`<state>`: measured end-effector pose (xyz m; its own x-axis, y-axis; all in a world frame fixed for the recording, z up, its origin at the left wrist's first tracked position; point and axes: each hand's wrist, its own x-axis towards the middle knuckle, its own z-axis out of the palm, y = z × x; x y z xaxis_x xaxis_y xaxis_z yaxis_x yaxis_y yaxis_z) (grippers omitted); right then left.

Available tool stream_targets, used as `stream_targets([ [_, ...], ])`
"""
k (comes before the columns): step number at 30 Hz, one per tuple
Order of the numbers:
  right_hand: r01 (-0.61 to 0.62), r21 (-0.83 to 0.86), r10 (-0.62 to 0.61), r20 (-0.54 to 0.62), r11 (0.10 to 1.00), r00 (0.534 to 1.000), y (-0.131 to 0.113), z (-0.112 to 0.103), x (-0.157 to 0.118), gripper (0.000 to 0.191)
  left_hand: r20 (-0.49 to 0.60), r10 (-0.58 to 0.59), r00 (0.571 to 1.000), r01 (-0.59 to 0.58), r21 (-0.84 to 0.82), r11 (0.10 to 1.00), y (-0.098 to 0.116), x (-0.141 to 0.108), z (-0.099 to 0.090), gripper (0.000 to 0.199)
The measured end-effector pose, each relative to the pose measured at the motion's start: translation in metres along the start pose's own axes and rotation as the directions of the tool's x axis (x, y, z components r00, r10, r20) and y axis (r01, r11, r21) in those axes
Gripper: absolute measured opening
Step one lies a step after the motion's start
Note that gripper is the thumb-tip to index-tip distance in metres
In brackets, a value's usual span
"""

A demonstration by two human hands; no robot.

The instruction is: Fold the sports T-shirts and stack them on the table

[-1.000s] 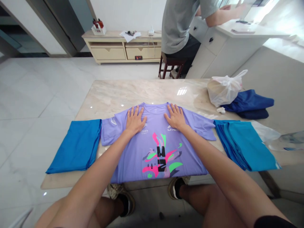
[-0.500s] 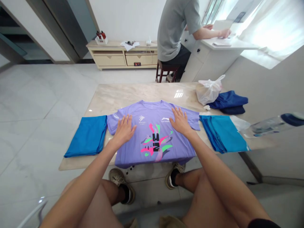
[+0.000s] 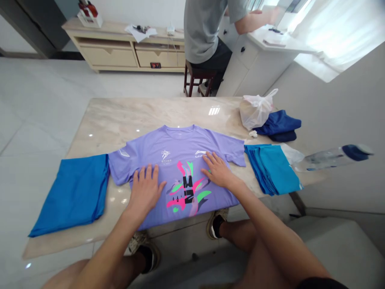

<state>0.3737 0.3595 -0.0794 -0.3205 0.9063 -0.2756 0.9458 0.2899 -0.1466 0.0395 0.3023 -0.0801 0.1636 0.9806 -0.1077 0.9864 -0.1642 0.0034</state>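
Observation:
A purple T-shirt (image 3: 177,152) lies face up on the marble table, its neckline away from me and its hem at the near edge. Pink, green and black print covers its front. My left hand (image 3: 146,188) rests flat on the shirt's left side below the sleeve, fingers spread. On the right of the print, just under the chest logo, lies my right hand (image 3: 219,171), also flat with fingers apart. A folded blue cloth (image 3: 72,192) sits beside the left sleeve. Beyond the right sleeve is a stack of folded blue fabric (image 3: 273,168).
On the marble table (image 3: 120,116) stand a white plastic bag (image 3: 255,112), dark blue cloth (image 3: 279,124) and a clear bottle (image 3: 327,158) at the right. A person in a grey shirt (image 3: 201,32) sits on a stool past the table, near a low cabinet (image 3: 108,56).
Both hands have slid down the shirt toward its hem, the right one also inward. The camera view has shifted and tilted, so the table looks nearer. The seated person's arm has moved.

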Motion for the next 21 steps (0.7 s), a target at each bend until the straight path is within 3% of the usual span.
stream_targets([
  [5,0.023,-0.04,-0.026,-0.076,0.999,0.997,-0.006,-0.034,0.005,0.054,0.02,0.054,0.998,-0.052,-0.102,0.993,0.018,0.019,-0.011,0.062],
  [11,-0.043,-0.096,0.037,-0.069,0.994,0.997,0.0,-0.054,0.017,0.044,0.034,-0.006,0.999,0.009,-0.086,0.996,0.036,0.029,-0.018,0.064],
  [15,-0.045,-0.141,0.033,-0.082,0.989,0.996,0.002,-0.059,0.016,0.04,0.04,-0.051,0.998,0.053,-0.072,0.996,0.051,0.018,-0.028,0.063],
  [21,-0.031,-0.119,0.018,-0.11,0.992,0.994,-0.001,-0.067,-0.015,0.041,-0.014,-0.042,0.999,0.042,0.041,0.998,0.061,-0.015,-0.05,0.062],
])
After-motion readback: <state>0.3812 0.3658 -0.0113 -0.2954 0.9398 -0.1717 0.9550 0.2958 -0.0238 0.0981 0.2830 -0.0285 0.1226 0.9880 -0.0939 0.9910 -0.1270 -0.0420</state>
